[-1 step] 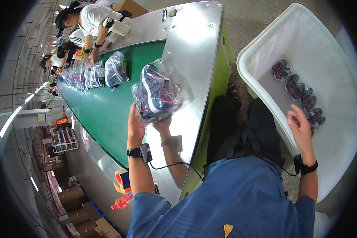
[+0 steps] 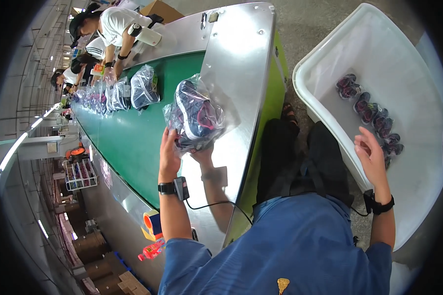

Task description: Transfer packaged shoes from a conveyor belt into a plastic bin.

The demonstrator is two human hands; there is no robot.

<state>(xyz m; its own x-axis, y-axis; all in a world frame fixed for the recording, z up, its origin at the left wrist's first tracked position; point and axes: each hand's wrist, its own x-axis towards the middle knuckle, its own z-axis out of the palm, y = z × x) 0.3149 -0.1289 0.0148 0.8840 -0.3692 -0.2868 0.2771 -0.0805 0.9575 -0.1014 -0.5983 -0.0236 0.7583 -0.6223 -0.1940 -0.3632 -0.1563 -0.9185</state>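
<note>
My left hand [image 2: 170, 156] grips the near left corner of a clear plastic bag of dark sneakers [image 2: 191, 112], navy with white soles and pink trim. The bag is over the metal end plate of a conveyor, beside the green belt. Part of my left hand's grip is hidden by the plastic. To the right, my right hand [image 2: 370, 155] hangs over the near rim of a white bin [image 2: 325, 51]. Its fingers are loosely bent and apart, with nothing in them. Several bagged dark shoes [image 2: 383, 122] lie in a row on the bin's bottom.
Bagged shoes [image 2: 145, 87] stand in a line along the green belt [image 2: 118, 132]. Co-workers [image 2: 120, 24] lean over its far left side. A tape dispenser [image 2: 152, 222] and a red bottle [image 2: 151, 250] sit by my left elbow. A cable runs from my left wrist.
My left fingers have shifted slightly against the bag and show a little more. My right hand has moved slightly up and left. The bag stays where it was.
</note>
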